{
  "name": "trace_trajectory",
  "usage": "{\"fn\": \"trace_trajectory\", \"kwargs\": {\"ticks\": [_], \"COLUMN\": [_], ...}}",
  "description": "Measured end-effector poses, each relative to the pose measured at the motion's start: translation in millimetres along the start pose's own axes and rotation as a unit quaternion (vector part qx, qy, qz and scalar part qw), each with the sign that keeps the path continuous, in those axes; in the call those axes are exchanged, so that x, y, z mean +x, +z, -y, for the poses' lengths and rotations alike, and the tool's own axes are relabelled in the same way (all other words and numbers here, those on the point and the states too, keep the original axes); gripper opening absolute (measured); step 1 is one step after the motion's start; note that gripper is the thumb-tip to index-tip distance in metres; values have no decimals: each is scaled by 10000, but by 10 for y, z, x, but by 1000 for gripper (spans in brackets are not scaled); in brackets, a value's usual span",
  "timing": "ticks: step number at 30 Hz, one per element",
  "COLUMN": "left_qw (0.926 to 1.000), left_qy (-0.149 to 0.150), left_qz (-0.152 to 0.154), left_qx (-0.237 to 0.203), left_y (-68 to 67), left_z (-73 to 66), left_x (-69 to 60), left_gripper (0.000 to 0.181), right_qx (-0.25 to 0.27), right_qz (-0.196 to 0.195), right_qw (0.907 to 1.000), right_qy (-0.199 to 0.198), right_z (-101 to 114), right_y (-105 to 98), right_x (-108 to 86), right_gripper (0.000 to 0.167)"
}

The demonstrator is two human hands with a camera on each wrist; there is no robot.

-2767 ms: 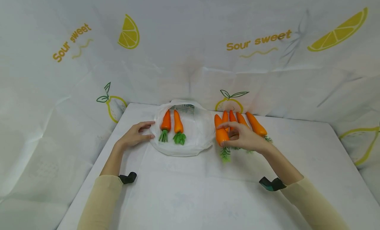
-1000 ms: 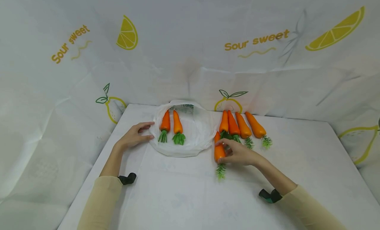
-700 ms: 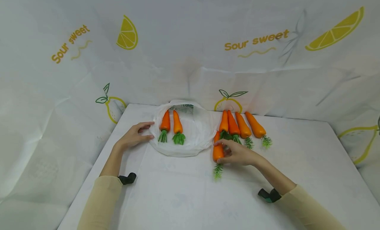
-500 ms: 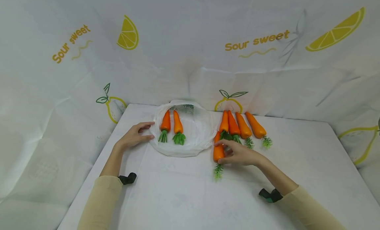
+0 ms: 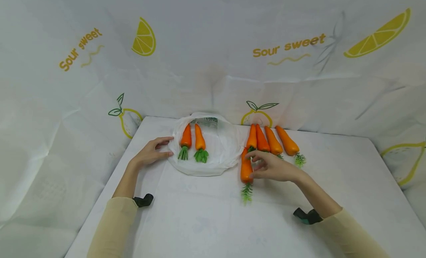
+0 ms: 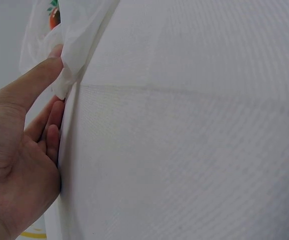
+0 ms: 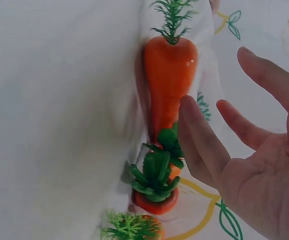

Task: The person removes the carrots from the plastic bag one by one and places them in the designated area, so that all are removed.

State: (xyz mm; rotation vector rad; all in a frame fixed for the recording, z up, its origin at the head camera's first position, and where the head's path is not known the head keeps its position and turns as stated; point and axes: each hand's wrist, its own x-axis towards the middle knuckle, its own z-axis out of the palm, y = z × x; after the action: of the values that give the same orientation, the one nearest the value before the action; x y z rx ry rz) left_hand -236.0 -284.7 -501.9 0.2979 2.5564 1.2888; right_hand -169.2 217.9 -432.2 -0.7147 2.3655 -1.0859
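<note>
In the head view my left hand (image 5: 151, 151) holds the left edge of a white plastic bag (image 5: 221, 158), its thumb and fingers at the rim. Two carrots with green tops, a left carrot (image 5: 186, 136) and a right carrot (image 5: 200, 138), lie inside the bag's opening. Right of the bag, a loose orange carrot (image 5: 245, 171) lies with its feathery green top toward me. My right hand (image 5: 276, 167) is just beside it, fingers spread; the right wrist view shows nothing in the grasp of this hand (image 7: 264, 160).
Several more carrots lie in a row behind the right hand, among them a red-orange carrot (image 5: 262, 138) and a rightmost carrot (image 5: 287, 140). The white table (image 5: 199, 221) meets a lemon-printed cloth backdrop (image 5: 206, 65) at its far edge.
My right hand has brought the loose carrot out of the row toward me, laid it down and let go, drawing slightly right. The left hand has stayed at the bag.
</note>
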Motion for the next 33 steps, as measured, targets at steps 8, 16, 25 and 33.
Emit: {"fn": "trace_trajectory", "kwargs": {"ticks": [8,16,25,33], "left_qw": [9999,9999,9999,9999], "left_qy": [58,111,139,112], "left_qz": [-11,-11,-18,-23], "left_qx": [82,48,73,76], "left_y": [4,2,-5,-4], "left_z": [12,23,22,25], "left_x": [9,2,6,14], "left_gripper": [68,68,67,68], "right_qx": [32,259,456,392], "right_qz": [-109,-147,-252,-274], "right_qw": [9997,9991,9984,9982], "right_qy": [-213,-294,-230,-363], "right_z": [109,223,347,458], "right_y": [-108,-222,-280,-298], "right_x": [4,111,326,616], "right_gripper": [57,55,55,55]}}
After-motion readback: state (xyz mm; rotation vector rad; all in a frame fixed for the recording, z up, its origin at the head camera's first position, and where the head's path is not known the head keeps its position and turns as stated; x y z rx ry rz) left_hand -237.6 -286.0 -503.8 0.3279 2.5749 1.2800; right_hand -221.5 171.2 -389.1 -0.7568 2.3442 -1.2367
